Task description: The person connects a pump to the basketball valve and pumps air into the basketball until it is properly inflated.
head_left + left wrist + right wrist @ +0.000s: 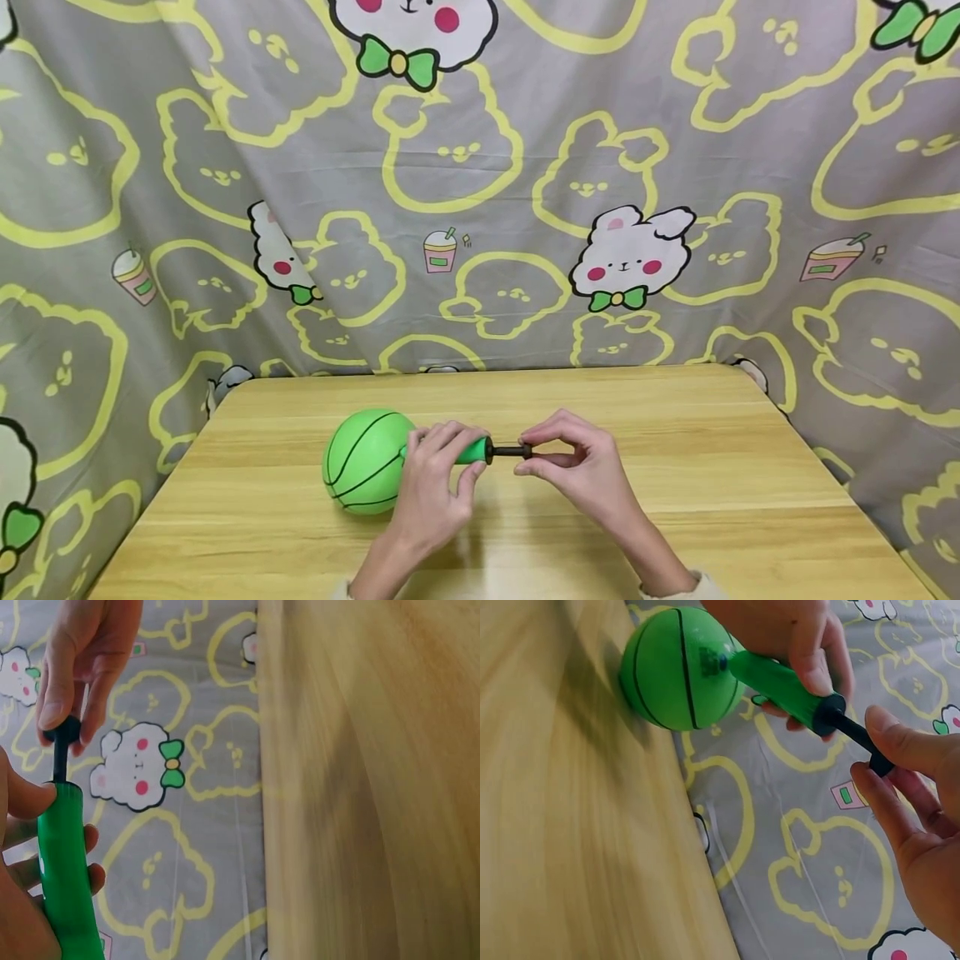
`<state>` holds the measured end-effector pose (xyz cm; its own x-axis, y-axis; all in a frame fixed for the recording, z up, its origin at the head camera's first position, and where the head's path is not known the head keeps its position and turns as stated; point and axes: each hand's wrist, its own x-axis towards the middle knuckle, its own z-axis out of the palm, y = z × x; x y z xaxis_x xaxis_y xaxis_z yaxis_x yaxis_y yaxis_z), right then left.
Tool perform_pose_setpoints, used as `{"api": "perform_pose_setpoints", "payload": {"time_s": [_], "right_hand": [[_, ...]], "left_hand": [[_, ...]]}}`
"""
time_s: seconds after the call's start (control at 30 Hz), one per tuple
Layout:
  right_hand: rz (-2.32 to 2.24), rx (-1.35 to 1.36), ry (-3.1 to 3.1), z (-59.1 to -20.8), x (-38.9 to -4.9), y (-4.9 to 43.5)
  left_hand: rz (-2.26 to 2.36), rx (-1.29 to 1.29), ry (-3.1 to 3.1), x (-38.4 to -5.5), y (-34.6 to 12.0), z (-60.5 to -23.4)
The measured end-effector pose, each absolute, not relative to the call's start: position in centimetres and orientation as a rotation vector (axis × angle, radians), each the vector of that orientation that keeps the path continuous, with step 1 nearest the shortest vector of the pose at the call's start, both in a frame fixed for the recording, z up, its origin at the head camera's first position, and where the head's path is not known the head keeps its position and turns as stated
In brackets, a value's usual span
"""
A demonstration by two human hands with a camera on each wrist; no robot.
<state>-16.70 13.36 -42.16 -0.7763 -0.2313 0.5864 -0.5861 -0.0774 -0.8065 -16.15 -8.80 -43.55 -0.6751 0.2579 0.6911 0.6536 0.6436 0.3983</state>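
Note:
A small green ball (366, 467) with black lines like a basketball is at the left of the hands. The green hand pump (780, 684) has its nozzle end against the ball, and the exact joint is partly hidden in the head view. My left hand (435, 483) grips the pump's barrel, fingers over the top and thumb below. With thumb and fingertips my right hand (581, 462) pinches the black handle (64, 731) at the end of the rod. A short length of the black rod (510, 451) shows outside the barrel.
The light wood table (712, 517) lies under the hands and ball. Behind it hangs a grey curtain (495, 225) with yellow outlines and cartoon animals, which also runs down both sides of the table.

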Motion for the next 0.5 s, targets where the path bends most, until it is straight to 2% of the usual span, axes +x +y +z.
{"api": "perform_pose_setpoints", "payload": {"time_s": [0.5], "right_hand": [[1.846, 0.960, -2.044, -42.36, -16.21, 12.58]], "left_hand": [[-0.851, -0.768, -2.255, -16.12, -8.68, -43.81]]}}
